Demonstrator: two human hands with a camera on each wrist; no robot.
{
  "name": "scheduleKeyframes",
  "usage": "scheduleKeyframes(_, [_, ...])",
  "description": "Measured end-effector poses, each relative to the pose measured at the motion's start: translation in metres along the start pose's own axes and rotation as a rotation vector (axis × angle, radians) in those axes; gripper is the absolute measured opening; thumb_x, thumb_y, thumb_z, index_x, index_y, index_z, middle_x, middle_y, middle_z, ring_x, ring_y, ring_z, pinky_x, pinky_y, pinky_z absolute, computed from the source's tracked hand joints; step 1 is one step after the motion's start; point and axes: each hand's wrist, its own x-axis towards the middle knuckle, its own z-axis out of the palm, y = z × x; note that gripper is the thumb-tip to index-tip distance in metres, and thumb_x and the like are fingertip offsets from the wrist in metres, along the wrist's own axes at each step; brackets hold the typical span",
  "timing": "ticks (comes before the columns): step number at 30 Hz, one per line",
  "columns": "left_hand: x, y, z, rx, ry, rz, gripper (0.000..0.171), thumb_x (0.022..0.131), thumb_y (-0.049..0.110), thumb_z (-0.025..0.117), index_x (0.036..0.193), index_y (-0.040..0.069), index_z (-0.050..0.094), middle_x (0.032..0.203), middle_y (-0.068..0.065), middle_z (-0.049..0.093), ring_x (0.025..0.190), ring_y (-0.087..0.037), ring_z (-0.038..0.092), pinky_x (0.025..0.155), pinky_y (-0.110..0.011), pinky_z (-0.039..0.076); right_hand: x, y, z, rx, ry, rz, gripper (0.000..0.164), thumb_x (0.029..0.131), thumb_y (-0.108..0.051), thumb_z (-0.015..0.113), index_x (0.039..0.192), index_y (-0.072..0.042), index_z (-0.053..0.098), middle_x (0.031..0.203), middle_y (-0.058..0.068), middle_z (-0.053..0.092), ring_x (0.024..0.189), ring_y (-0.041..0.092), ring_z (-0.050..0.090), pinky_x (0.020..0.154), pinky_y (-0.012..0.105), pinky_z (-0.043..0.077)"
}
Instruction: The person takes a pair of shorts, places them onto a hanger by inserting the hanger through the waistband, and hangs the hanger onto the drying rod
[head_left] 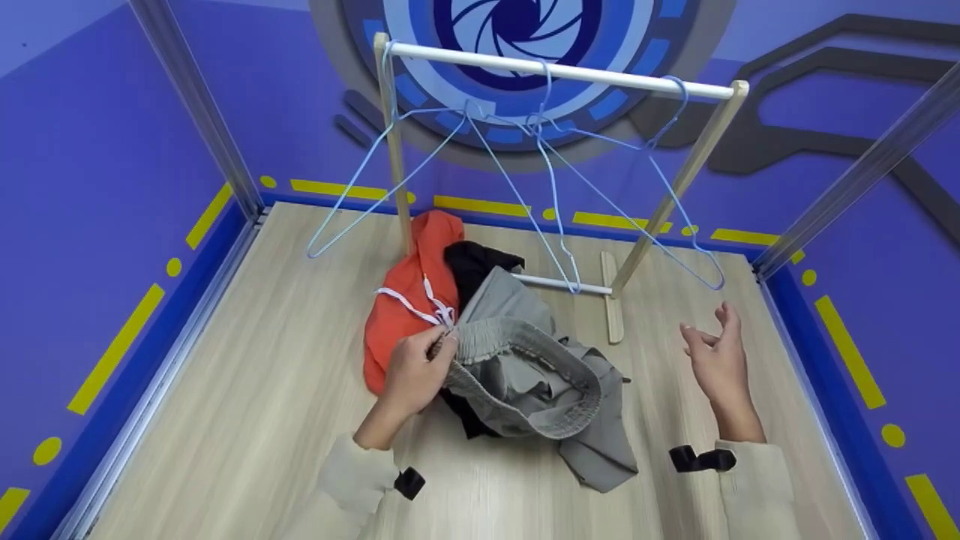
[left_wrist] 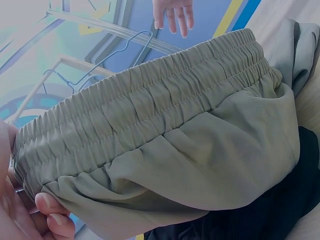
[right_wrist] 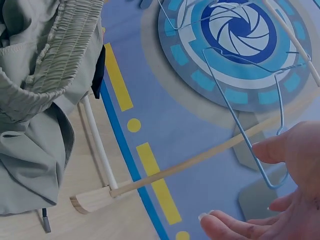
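A pair of grey pants (head_left: 517, 296) with a gathered elastic waistband lies bunched up, its waist opening spread toward me. My left hand (head_left: 416, 371) pinches the waistband's left edge between thumb and fingers. In the left wrist view the waistband (left_wrist: 145, 110) stretches away from that hand. My right hand (head_left: 721, 367) hovers apart from the pants with its fingers spread, holding nothing. Just beyond it is the lower corner of the right blue hanger (head_left: 671, 193). Beneath and beside the pants lie an orange garment (head_left: 401, 330) with white drawstrings and a black garment (head_left: 480, 266).
A wooden rack with a white top rail (head_left: 600, 73) stands at the back, carrying blue wire hangers. Its right foot (head_left: 612, 315) lies on the pale wooden floor (head_left: 247, 360). Blue walls (head_left: 82, 202) with yellow markings enclose both sides and the back.
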Motion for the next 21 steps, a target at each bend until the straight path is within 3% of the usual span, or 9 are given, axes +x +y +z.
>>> scheduleKeyframes(10, [-0.001,0.0,-0.001,-0.03,-0.011,-0.005,0.035,0.09,0.026,0.055,0.059,0.016,0.042,0.054,0.011,0.03,0.05,-0.007,0.032,0.049,-0.018,0.023,0.007,-0.004,-0.004,0.02,-0.025,0.007,0.079,0.092,-0.048,0.041,0.146,-0.022,-0.011,0.155,0.004,0.004,0.123,0.028,0.044,0.094,0.043,0.042])
scheduleKeyframes(18, [-0.002,-0.002,-0.001,-0.02,-0.005,-0.006,0.035,0.089,0.027,0.055,0.059,0.016,0.041,0.054,0.011,0.03,0.05,-0.006,0.031,0.049,-0.018,0.023,0.015,-0.009,-0.006,-0.021,-0.017,0.008,0.08,0.092,-0.047,0.042,0.146,-0.02,-0.01,0.154,0.004,0.008,0.12,0.025,0.046,0.087,0.028,0.048])
scheduleKeyframes(21, [-0.002,-0.001,-0.001,-0.015,-0.005,-0.003,0.035,0.089,0.028,0.055,0.059,0.017,0.041,0.054,0.011,0.03,0.05,-0.004,0.031,0.049,-0.018,0.023,0.016,-0.011,-0.007,-0.006,-0.019,0.01,0.08,0.092,-0.048,0.042,0.146,-0.021,-0.01,0.154,0.004,0.008,0.121,0.024,0.045,0.088,0.028,0.048])
